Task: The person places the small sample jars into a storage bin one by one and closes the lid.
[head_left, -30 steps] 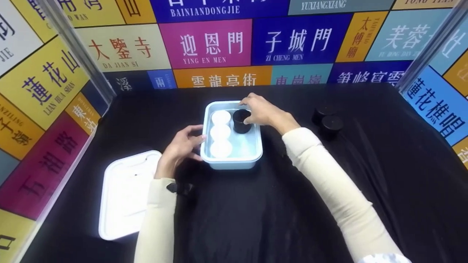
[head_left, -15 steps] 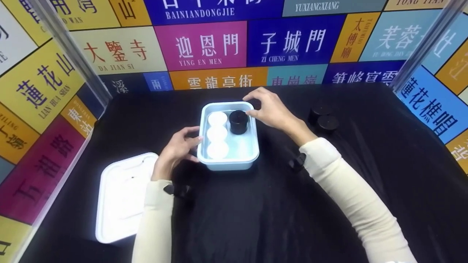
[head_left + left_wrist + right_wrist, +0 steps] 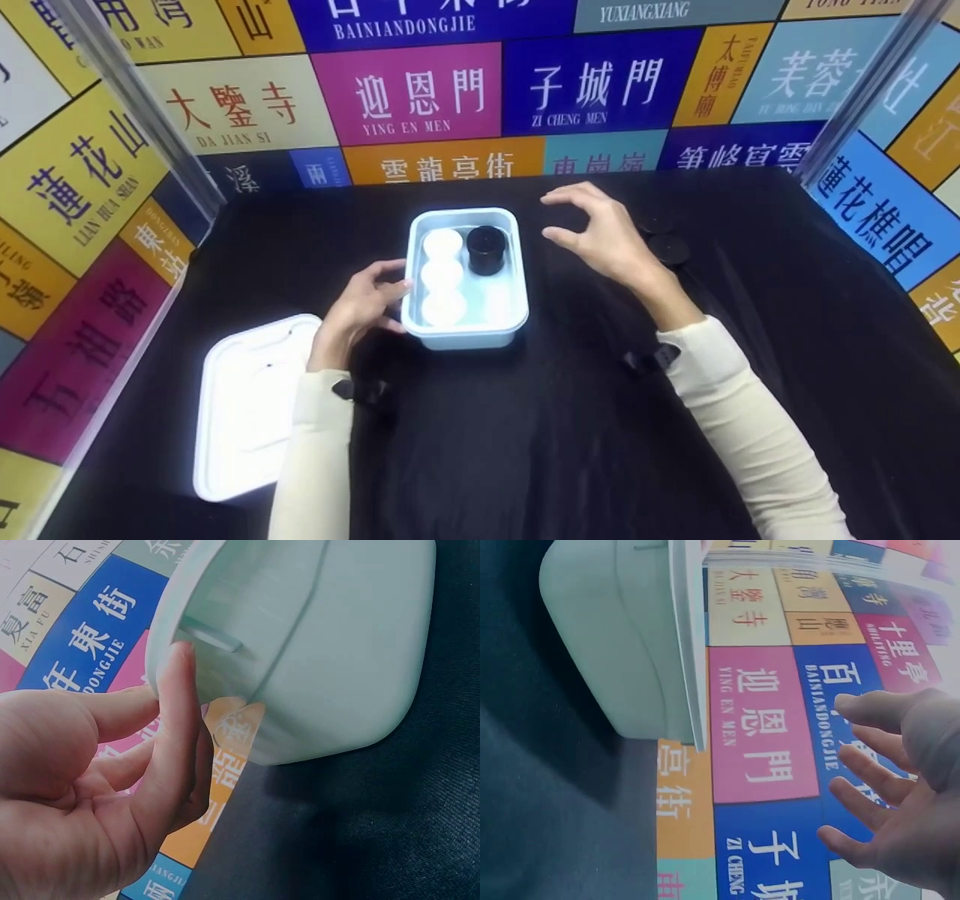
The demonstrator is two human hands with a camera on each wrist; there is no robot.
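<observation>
A pale blue-green food container [image 3: 469,339] stands on the black cloth, its top uncovered. Inside, 3 glaring white round pieces [image 3: 442,274] line the left side, and a black cylinder [image 3: 487,251] stands upright at the far right. My left hand [image 3: 364,300] touches the container's left wall with thumb and fingertips; in the left wrist view a fingertip [image 3: 180,660] meets the rim. My right hand [image 3: 604,232] hovers right of the container, holding nothing, its thumb and fingers spread apart. The right wrist view shows those fingers [image 3: 870,772] away from the container wall.
A white lid [image 3: 251,405] lies at the left, partly behind my left forearm. Two black round pieces [image 3: 667,247] sit at the right, just beyond my right hand and partly hidden by it. Sign-printed panels [image 3: 420,94] stand at the back and sides.
My right hand has let go of the black cylinder, which stays standing in the container, and has drawn away to the right. My left hand keeps its place at the container's side.
</observation>
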